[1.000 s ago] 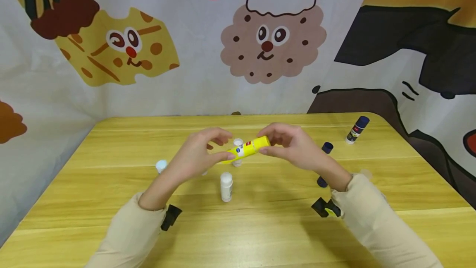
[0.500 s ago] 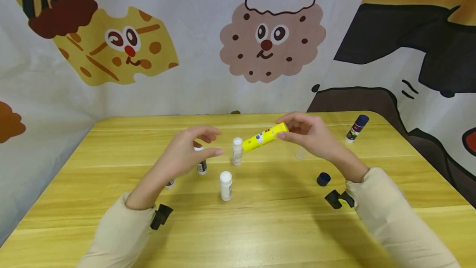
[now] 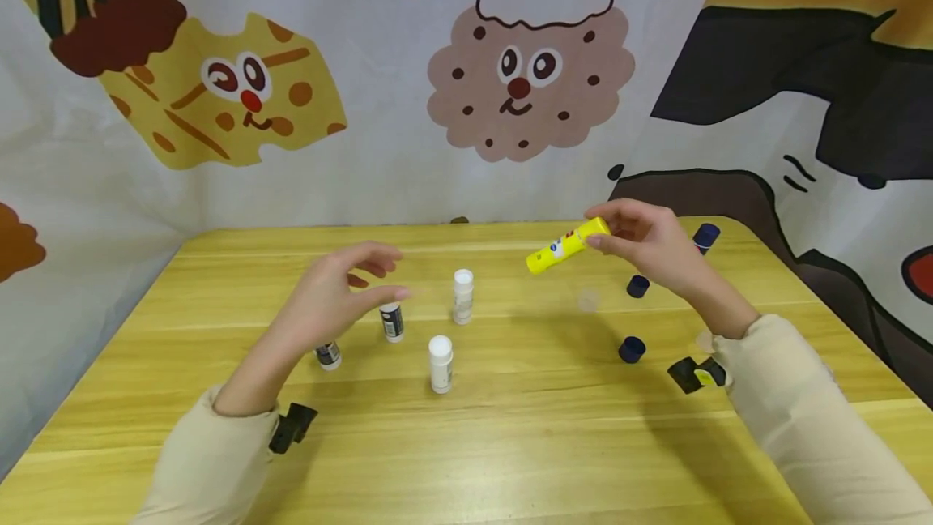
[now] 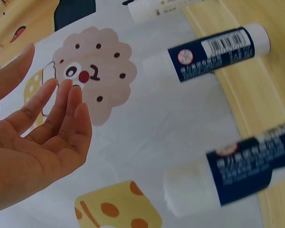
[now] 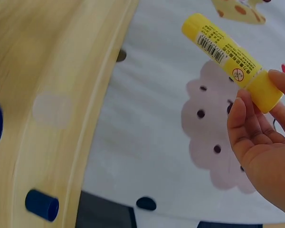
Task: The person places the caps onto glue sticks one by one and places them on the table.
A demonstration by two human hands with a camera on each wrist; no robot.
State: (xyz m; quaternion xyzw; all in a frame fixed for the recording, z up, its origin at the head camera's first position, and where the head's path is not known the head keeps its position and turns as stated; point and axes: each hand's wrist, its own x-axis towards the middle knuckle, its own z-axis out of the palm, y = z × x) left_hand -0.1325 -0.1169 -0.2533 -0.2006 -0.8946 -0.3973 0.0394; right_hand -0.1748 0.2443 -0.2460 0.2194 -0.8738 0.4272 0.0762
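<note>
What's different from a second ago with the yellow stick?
The yellow stick moved right, held by the right hand. The left hand was at its other end; now it's away to the left, holding nothing. The white sticks and blue caps stayed put.

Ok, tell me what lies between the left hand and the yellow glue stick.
In the head view, a white tube standing on the table shows between the left hand and the yellow glue stick, touching neither.
</note>
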